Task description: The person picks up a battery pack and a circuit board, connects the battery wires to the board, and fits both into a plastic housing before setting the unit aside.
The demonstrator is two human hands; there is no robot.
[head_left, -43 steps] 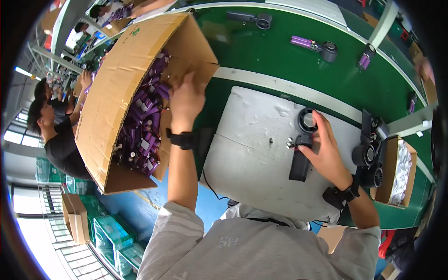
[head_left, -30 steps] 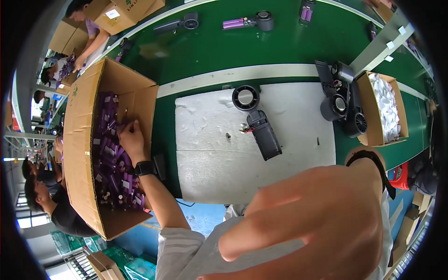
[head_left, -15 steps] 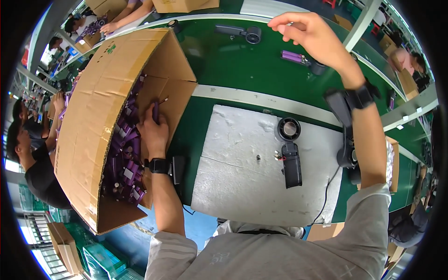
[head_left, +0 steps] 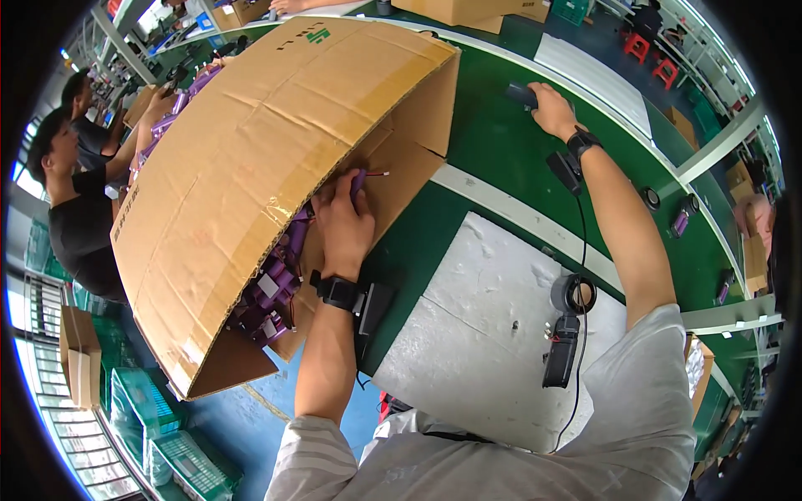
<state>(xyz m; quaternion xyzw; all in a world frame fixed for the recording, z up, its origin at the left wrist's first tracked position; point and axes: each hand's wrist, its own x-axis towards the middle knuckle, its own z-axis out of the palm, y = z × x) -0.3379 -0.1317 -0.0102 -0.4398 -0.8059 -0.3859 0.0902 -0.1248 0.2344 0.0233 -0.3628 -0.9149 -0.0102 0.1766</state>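
My left hand (head_left: 346, 227) reaches into the open side of a large cardboard box (head_left: 251, 159). Its fingers are closed around a purple battery pack (head_left: 358, 181) with a thin wire end. More purple battery packs (head_left: 271, 288) lie heaped in the box, partly hidden by its upper flap. Far off on the green bench, my right hand (head_left: 555, 112) is closed over a dark handheld fan (head_left: 522, 94), whose handle end sticks out at the left. A black handheld fan (head_left: 560, 352), its round head up and wires exposed, rests on the white foam board (head_left: 459, 317).
A black cable (head_left: 581, 242) hangs from my right wrist device across the foam board. At the right lie a round black part (head_left: 651, 198) and another fan with purple cells (head_left: 682, 219). A co-worker (head_left: 79, 213) is beyond the box, left. Green crates (head_left: 188, 455) stand below.
My right hand has come down from above the bench onto the handheld fan. My left hand keeps the battery pack inside the box. The whole view has swung, shifting the bench items rightward.
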